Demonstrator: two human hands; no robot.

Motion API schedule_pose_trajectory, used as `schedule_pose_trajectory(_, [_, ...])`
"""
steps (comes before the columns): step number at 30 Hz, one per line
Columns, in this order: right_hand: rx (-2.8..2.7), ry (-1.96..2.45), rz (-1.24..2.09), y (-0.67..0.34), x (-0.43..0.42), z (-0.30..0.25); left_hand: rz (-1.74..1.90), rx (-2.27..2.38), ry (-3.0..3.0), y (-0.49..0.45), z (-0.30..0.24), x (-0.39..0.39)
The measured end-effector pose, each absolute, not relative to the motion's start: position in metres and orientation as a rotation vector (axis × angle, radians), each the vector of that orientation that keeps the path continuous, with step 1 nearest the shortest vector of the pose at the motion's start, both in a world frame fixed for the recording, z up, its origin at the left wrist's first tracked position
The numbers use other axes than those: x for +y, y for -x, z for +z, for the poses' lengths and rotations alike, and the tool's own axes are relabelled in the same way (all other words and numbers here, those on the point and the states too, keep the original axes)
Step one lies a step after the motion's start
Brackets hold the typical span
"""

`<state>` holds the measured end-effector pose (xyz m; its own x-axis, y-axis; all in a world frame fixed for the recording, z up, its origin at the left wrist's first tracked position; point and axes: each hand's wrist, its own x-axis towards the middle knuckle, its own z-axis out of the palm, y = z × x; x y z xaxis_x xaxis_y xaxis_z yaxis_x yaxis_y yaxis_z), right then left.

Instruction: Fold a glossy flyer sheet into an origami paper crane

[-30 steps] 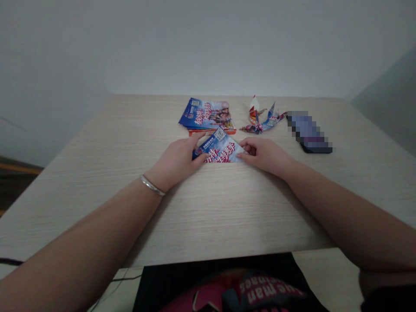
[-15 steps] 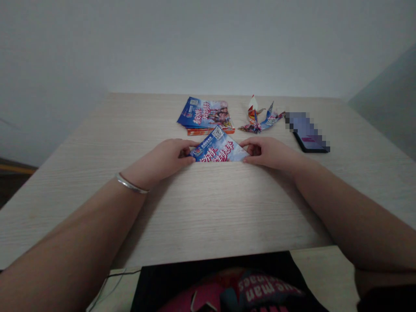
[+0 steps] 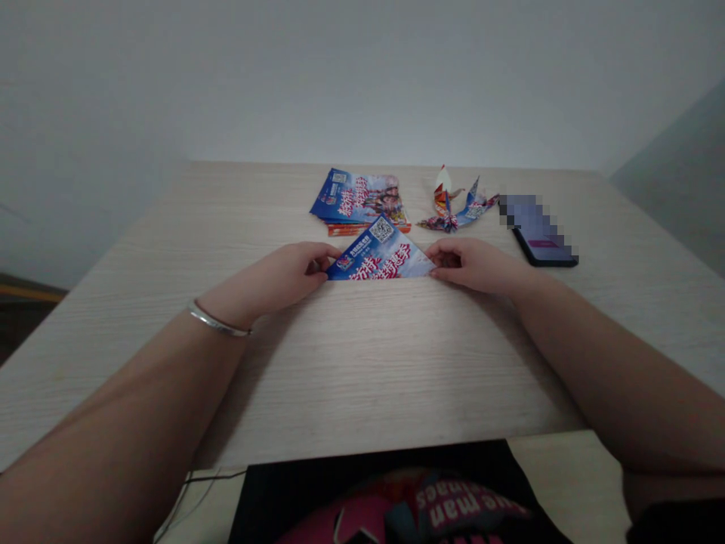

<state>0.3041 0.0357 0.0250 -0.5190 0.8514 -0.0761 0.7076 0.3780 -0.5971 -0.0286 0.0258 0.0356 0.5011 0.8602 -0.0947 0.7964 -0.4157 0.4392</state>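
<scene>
left hand (image 3: 283, 278) is narrow on the paper triangle (image 3: 371, 261), pinching its 9 o'clock corner between thumb and fingers. right hand (image 3: 479, 264) does the same at the 3 o'clock corner. how hard either one squeezes, i can't tell from my feed. paper triangle sits mid-table (image 3: 362, 355), long edge toward 6 o'clock, point toward 12.

risks from where i sit:
- both hands have ends of the same paper. uneven pull could skew the long edge or tear a corner.
- can't see if the layers line up underneath. if they're off, pressing that edge would set a crooked crease.
- letting go of one corner could let the paper spring open, printed stock looks stiffish.
- point at 12 overlaps the flyer stack (image 3: 362, 198) in my view, contact unclear. a push toward 12 could shove loose flyers.
- folded paper (image 3: 449, 221) at 2 o'clock, near the right hand, tips sticking up. looks light; a sideways knuckle could tip or crush it.
- phone (image 3: 544, 242) between 2 and 3, farther out. a wide right swing could bump it. lower odds.
</scene>
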Motion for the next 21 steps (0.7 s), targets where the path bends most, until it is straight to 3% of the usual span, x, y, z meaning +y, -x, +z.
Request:
schedule_pose_trajectory(5, [-2.391, 1.345, 0.494, -0.305, 0.038, 0.018, 0.188, 1.261, -2.362, 0.026, 0.038, 0.025])
schedule_pose_trajectory(11, [-2.424, 0.962, -0.009, -0.297, 0.031, 0.023, 0.213, 1.189, -2.751, 0.016, 0.039, 0.020])
schedule_pose_trajectory(16, [-2.507, 0.652, -0.011, -0.284, 0.021, 0.028, 0.210, 1.064, -2.857, 0.011, 0.046, 0.014])
schedule_pose_trajectory(21, [-2.699, 0.634, 0.006, -0.284, 0.020, 0.030, 0.381, 1.050, -2.707, 0.017, 0.037, 0.015])
